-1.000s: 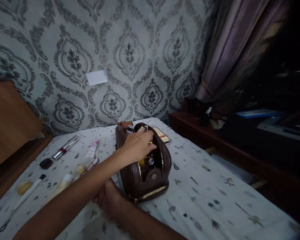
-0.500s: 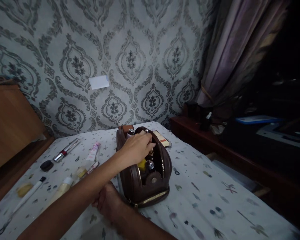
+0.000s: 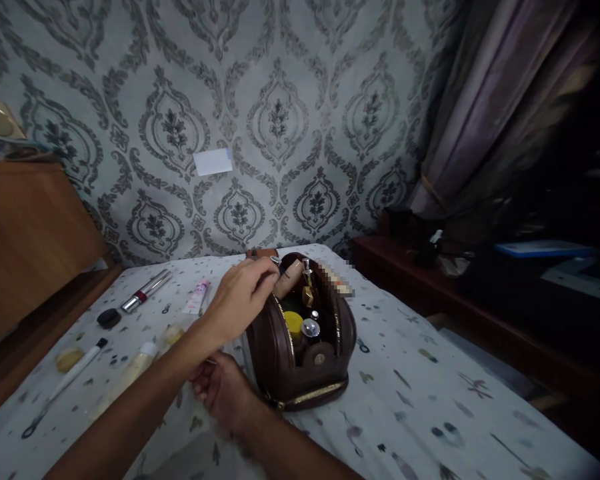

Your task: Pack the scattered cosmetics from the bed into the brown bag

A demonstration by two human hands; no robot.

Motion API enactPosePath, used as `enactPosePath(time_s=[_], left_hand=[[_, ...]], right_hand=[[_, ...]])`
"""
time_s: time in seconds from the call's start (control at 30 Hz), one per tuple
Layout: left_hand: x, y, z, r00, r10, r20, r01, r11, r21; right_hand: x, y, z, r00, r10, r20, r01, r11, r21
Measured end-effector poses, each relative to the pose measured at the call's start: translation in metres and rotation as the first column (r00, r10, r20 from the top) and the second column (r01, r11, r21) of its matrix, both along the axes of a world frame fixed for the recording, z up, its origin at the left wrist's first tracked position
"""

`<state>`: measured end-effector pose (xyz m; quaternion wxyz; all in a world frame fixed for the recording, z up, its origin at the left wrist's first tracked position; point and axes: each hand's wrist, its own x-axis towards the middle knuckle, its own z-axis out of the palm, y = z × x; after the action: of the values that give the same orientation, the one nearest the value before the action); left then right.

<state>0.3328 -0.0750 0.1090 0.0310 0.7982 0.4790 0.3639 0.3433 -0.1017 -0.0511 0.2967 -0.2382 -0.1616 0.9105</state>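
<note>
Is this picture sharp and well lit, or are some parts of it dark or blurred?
Head view: dim overall; the wall is lit best, while the room past the curtain sinks almost to black. The bag and left hand are fairly sharp; the right hand is smeared by motion. A silver cap in the bag gives a small glint.
</note>
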Motion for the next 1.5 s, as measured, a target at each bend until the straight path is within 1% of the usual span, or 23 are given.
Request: enactPosePath(time_s=[0.1, 0.17, 0.27, 0.33, 0.43, 0.53, 0.67, 0.7, 0.77, 0.9, 0.97, 1.03, 1.1, 1.2, 1.33, 1.4, 1.5], left_hand=[[-0.019, -0.015, -0.012, 0.996, 0.056, 0.075, -0.059, 0.997, 0.045], [-0.035, -0.025, -0.026, 0.987, 0.108, 0.116, -0.113, 0.993, 0.041], [-0.061, -0.039, -0.054, 0.972, 0.181, 0.153, -0.180, 0.983, -0.020], [-0.078, -0.047, -0.073, 0.962, 0.230, 0.146, -0.220, 0.972, -0.082], [-0.104, -0.056, -0.094, 0.948, 0.299, 0.113, -0.282, 0.949, -0.141], [-0.127, -0.061, -0.108, 0.911, 0.405, 0.079, -0.390, 0.908, -0.153], [-0.157, -0.061, -0.124, 0.823, 0.566, 0.057, -0.557, 0.822, -0.119], [-0.162, -0.062, -0.127, 0.811, 0.584, 0.039, -0.577, 0.809, -0.109], [-0.171, -0.064, -0.132, 0.806, 0.592, -0.014, -0.591, 0.801, -0.098], [-0.175, -0.067, -0.139, 0.816, 0.566, -0.121, -0.576, 0.813, -0.081], [-0.174, -0.067, -0.142, 0.816, 0.560, -0.144, -0.571, 0.819, -0.052], [-0.174, -0.065, -0.147, 0.823, 0.553, -0.132, -0.558, 0.830, -0.003], [-0.176, -0.062, -0.153, 0.845, 0.520, -0.127, -0.518, 0.854, 0.048], [-0.179, -0.061, -0.160, 0.855, 0.472, -0.214, -0.467, 0.881, 0.077], [-0.180, -0.061, -0.163, 0.787, 0.492, -0.371, -0.514, 0.856, 0.045], [-0.179, -0.062, -0.162, 0.768, 0.502, -0.397, -0.540, 0.841, 0.020], [-0.178, -0.062, -0.157, 0.763, 0.520, -0.385, -0.567, 0.824, -0.012]], right_hand=[[0.000, 0.001, -0.001, 1.000, -0.011, -0.007, 0.011, 1.000, 0.007], [0.000, 0.001, -0.002, 1.000, -0.018, -0.019, 0.018, 1.000, 0.010], [0.000, 0.001, -0.003, 0.998, -0.030, -0.053, 0.031, 0.999, 0.012], [0.000, 0.001, -0.003, 0.997, -0.017, -0.079, 0.018, 1.000, 0.010], [0.002, 0.001, 0.000, 0.997, -0.011, -0.070, 0.013, 0.999, 0.036], [0.005, 0.001, 0.002, 0.998, 0.005, -0.061, -0.002, 0.999, 0.050], [0.005, 0.000, 0.003, 0.998, 0.000, -0.056, 0.003, 0.999, 0.043], [0.005, 0.000, 0.002, 0.999, -0.008, -0.054, 0.010, 0.999, 0.041], [0.005, 0.000, 0.001, 0.999, -0.026, -0.045, 0.028, 0.999, 0.037], [0.003, 0.000, 0.000, 0.999, -0.051, -0.019, 0.052, 0.998, 0.020], [0.003, 0.000, 0.001, 0.998, -0.055, -0.016, 0.056, 0.998, 0.005], [0.004, -0.001, 0.002, 0.998, -0.053, -0.021, 0.053, 0.999, -0.003], [0.004, -0.001, 0.003, 0.998, -0.052, -0.024, 0.051, 0.999, -0.004], [0.004, -0.002, 0.005, 0.998, -0.057, -0.015, 0.057, 0.998, -0.008], [0.005, -0.003, 0.009, 0.998, -0.069, 0.003, 0.069, 0.997, -0.018], [0.005, -0.004, 0.011, 0.997, -0.072, 0.008, 0.072, 0.997, -0.017], [0.005, -0.005, 0.011, 0.998, -0.067, 0.011, 0.067, 0.998, -0.006]])
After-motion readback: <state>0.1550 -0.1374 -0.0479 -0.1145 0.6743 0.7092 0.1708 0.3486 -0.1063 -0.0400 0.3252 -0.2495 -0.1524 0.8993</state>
